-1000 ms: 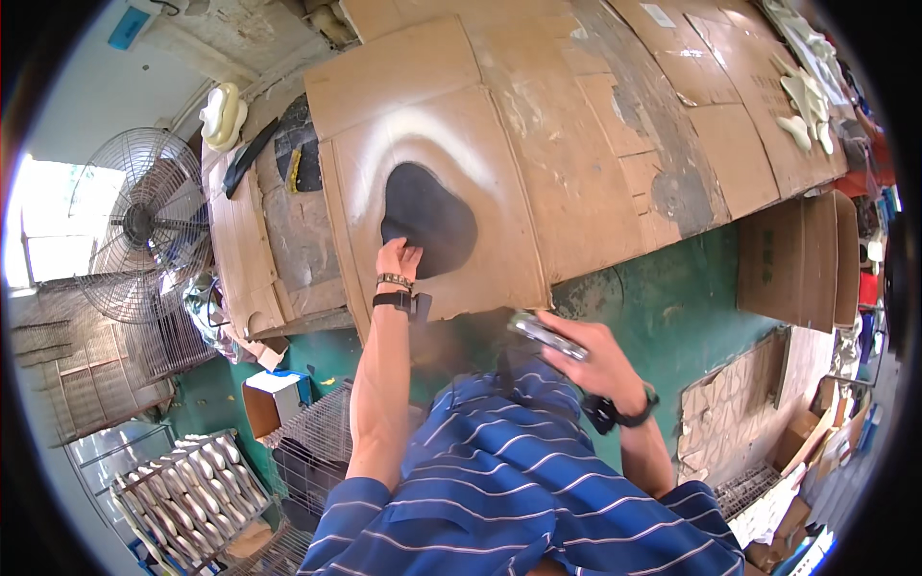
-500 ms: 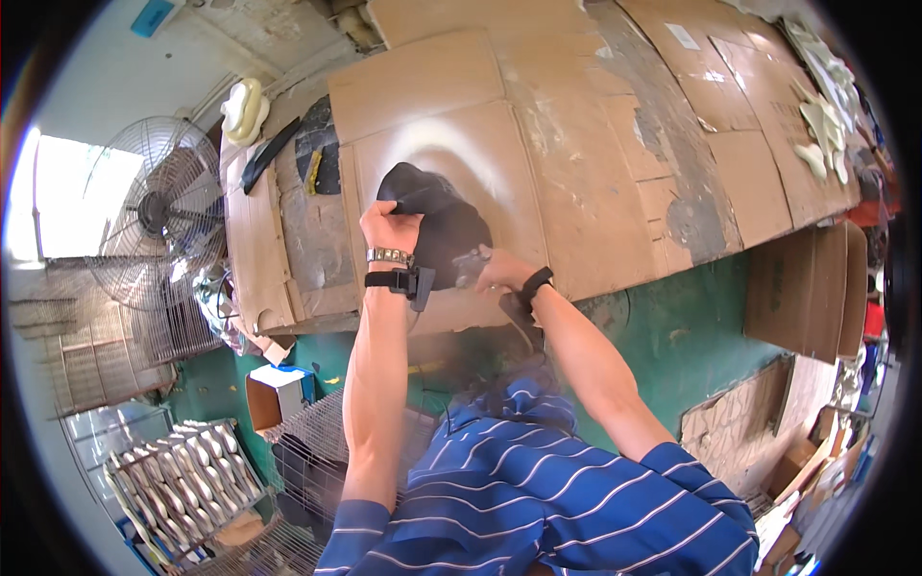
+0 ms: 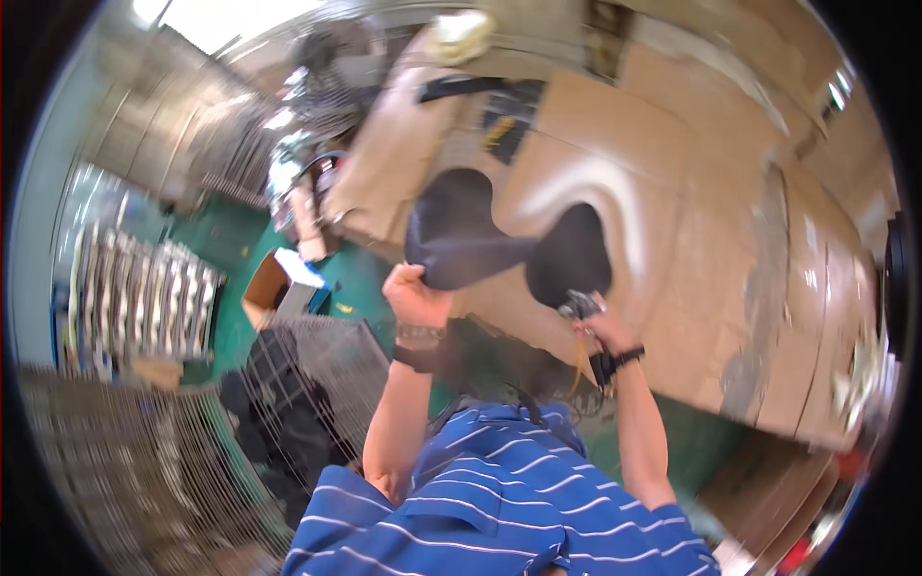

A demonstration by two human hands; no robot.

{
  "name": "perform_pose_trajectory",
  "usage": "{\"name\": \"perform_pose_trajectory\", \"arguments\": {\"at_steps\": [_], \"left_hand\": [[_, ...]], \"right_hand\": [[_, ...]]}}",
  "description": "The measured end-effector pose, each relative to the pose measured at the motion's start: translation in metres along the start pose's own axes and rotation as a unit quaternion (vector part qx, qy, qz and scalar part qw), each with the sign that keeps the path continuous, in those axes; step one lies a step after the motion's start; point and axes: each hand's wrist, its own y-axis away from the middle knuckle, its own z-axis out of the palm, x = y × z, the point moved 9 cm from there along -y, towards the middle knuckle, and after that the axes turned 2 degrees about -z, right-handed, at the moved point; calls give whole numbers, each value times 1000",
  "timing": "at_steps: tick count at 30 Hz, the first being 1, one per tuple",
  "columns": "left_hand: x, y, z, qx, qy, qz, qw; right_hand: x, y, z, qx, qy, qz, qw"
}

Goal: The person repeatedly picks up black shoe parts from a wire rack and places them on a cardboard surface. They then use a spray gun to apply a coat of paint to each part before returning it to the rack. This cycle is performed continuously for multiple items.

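My left hand (image 3: 419, 298) is closed on the near left edge of a black, two-lobed, sheet-like piece (image 3: 463, 232). The piece spreads across above the cardboard, its narrow middle joining a larger left lobe to a rounded right one. In my closed right hand (image 3: 612, 331) is a small metal spray gun (image 3: 579, 305), its nozzle end against or just in front of the right lobe's near edge. Whether the two touch I cannot tell. A thin orange-brown hose (image 3: 580, 360) hangs below the gun. Both wrists wear black bands.
Cardboard sheets (image 3: 691, 259) cover the table, with a whitish coated band (image 3: 615, 182) beyond the piece. A yellow-handled tool (image 3: 499, 130) and black strip (image 3: 461, 86) lie farther back. Left are a wire rack (image 3: 336, 346) with black pieces (image 3: 274, 413) and an open carton (image 3: 264, 288).
My view and body have turned left. The black piece, bunched before, is now spread out into two lobes. My right hand with the spray gun has moved away from my left hand.
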Motion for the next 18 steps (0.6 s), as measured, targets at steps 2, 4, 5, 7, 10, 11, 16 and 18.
{"name": "perform_pose_trajectory", "arguments": {"at_steps": [2,4,5,7,10,11,16,18], "left_hand": [[36,44,-5,-5,34,25,999],[85,86,-43,18,52,85,995],[103,104,-60,28,61,108,992],[139,132,-83,74,93,156,981],[200,188,-133,110,119,225,961],[220,204,-148,112,124,245,955],[347,262,-217,204,119,400,886],[403,277,-255,229,132,467,844]], "right_hand": [[-10,20,16,62,125,-60,988],[-21,53,54,-8,95,-98,991],[-18,66,67,-28,67,-100,992],[-18,97,85,-49,46,-77,995],[-1,130,108,-92,86,-19,992],[-1,138,116,-104,118,-15,987],[-21,143,143,-137,293,-3,946],[-24,133,147,-135,335,-37,932]]}}
